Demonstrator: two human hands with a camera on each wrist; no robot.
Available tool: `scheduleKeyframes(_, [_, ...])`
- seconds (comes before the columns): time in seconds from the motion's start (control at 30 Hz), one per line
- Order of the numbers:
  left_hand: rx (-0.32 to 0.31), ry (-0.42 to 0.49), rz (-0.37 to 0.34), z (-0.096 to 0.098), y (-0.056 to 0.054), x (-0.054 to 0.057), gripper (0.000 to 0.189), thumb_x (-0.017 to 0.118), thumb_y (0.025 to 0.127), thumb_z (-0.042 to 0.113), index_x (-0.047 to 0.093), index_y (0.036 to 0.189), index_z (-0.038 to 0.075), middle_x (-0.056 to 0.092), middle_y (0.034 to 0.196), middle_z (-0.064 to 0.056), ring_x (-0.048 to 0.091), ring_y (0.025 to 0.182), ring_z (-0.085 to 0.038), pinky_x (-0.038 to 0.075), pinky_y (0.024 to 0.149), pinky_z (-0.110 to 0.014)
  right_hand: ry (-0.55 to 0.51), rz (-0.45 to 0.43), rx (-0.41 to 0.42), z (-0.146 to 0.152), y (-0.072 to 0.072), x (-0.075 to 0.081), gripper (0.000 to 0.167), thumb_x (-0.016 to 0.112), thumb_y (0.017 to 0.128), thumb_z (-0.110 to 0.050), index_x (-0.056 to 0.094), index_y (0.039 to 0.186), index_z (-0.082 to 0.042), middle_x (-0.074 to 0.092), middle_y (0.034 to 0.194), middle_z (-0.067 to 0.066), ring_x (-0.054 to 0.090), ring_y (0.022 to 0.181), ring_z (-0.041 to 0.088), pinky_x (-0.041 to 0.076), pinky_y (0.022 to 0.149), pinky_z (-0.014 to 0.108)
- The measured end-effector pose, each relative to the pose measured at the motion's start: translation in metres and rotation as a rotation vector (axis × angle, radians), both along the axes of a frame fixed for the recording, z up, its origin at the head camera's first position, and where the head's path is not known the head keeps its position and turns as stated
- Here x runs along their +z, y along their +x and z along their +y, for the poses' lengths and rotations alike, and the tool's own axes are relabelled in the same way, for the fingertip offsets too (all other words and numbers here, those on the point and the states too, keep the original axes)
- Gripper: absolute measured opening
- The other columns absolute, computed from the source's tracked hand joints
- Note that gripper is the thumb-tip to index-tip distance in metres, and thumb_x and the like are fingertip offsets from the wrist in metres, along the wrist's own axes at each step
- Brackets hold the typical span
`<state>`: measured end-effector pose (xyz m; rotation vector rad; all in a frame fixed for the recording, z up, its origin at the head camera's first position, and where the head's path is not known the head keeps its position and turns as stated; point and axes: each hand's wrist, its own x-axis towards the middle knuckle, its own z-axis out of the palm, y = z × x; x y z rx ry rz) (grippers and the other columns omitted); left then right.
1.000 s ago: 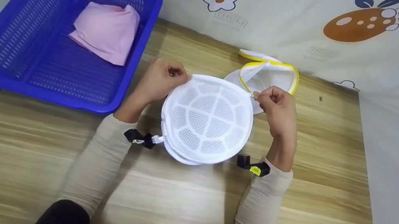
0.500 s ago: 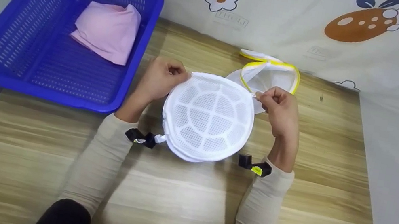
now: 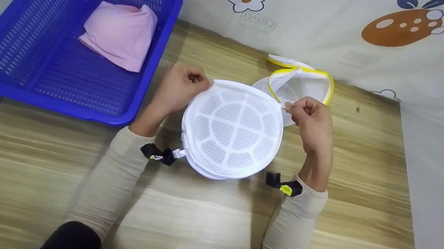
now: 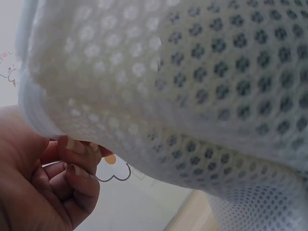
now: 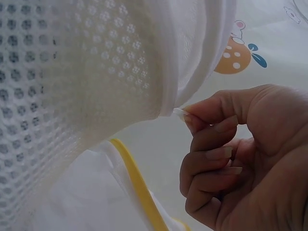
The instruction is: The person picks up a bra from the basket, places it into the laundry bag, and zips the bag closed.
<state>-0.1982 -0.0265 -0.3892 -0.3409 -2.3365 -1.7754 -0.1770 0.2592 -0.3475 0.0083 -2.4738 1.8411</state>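
Observation:
A round white mesh laundry bag (image 3: 232,128) is held up between my hands, its ribbed circular face toward the head camera. My left hand (image 3: 180,87) pinches its upper left rim; in the left wrist view the curled fingers (image 4: 79,180) show under the mesh edge. At the upper right rim my right hand (image 3: 310,117) pinches a small white zipper pull (image 5: 180,113) between thumb and forefinger. In the right wrist view the bag's edge stands parted near that pull, with a second white band beside it.
Behind the held bag lies another white mesh bag with yellow trim (image 3: 302,84), its mouth gaping. A blue plastic basket (image 3: 155,62) at the left contains a folded pink cloth (image 3: 121,34). Patterned fabric walls (image 3: 314,17) border the wooden tabletop (image 3: 193,233).
The round bag's lower edge has risen slightly. Both hands keep their grips on the rim and zipper pull, almost unmoved.

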Motion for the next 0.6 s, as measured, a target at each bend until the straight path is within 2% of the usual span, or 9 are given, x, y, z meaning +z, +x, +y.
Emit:
scheduleKeyframes(0.2, [-0.038, 0.002, -0.015, -0.0009, 0.0010, -0.0004, 0.012, 0.068, 0.081, 0.006, 0.070, 0.071, -0.001, 0.061, 0.065, -0.001, 0.049, 0.059, -0.010, 0.037, 0.056, -0.020, 0.023, -0.026, 0.002, 0.0018, -0.0022, -0.0016, 0.016, 0.059, 0.086, 0.004, 0.058, 0.070, 0.003, 0.042, 0.055, 0.000, 0.036, 0.048, 0.006, 0.027, 0.043, 0.018])
scheduleKeyframes(0.3, [-0.057, 0.019, -0.042, -0.0004, 0.0008, -0.0004, 0.008, 0.068, 0.082, 0.006, 0.072, 0.083, -0.001, 0.059, 0.062, -0.001, 0.048, 0.056, -0.009, 0.037, 0.053, -0.020, 0.027, -0.036, 0.006, 0.0023, -0.0035, -0.0036, 0.016, 0.059, 0.087, 0.003, 0.058, 0.071, 0.004, 0.042, 0.055, 0.000, 0.036, 0.048, 0.006, 0.028, 0.044, 0.018])
scheduleKeyframes(0.43, [-0.090, 0.015, -0.060, -0.0004, 0.0003, 0.0000, 0.016, 0.067, 0.085, 0.004, 0.073, 0.100, 0.000, 0.055, 0.059, -0.001, 0.045, 0.053, -0.008, 0.035, 0.049, -0.019, 0.035, -0.031, 0.006, 0.0014, -0.0042, -0.0048, 0.015, 0.062, 0.087, 0.000, 0.059, 0.072, 0.002, 0.043, 0.056, 0.001, 0.037, 0.048, 0.007, 0.029, 0.044, 0.018])
scheduleKeyframes(0.5, [-0.102, 0.007, -0.055, -0.0006, 0.0004, 0.0003, 0.017, 0.067, 0.085, 0.005, 0.073, 0.100, 0.001, 0.057, 0.061, -0.002, 0.046, 0.053, -0.008, 0.035, 0.049, -0.019, 0.036, -0.020, 0.004, 0.0004, -0.0042, -0.0045, 0.015, 0.063, 0.087, -0.001, 0.059, 0.073, 0.003, 0.043, 0.056, 0.001, 0.037, 0.048, 0.007, 0.028, 0.043, 0.019])
scheduleKeyframes(0.6, [-0.114, -0.001, -0.041, -0.0002, 0.0007, 0.0003, 0.012, 0.068, 0.086, 0.008, 0.074, 0.093, 0.002, 0.060, 0.064, -0.003, 0.047, 0.053, -0.009, 0.036, 0.047, -0.020, 0.030, -0.006, 0.005, -0.0007, -0.0049, -0.0050, 0.014, 0.063, 0.087, 0.000, 0.059, 0.073, 0.004, 0.042, 0.055, 0.000, 0.036, 0.048, 0.007, 0.027, 0.043, 0.018])
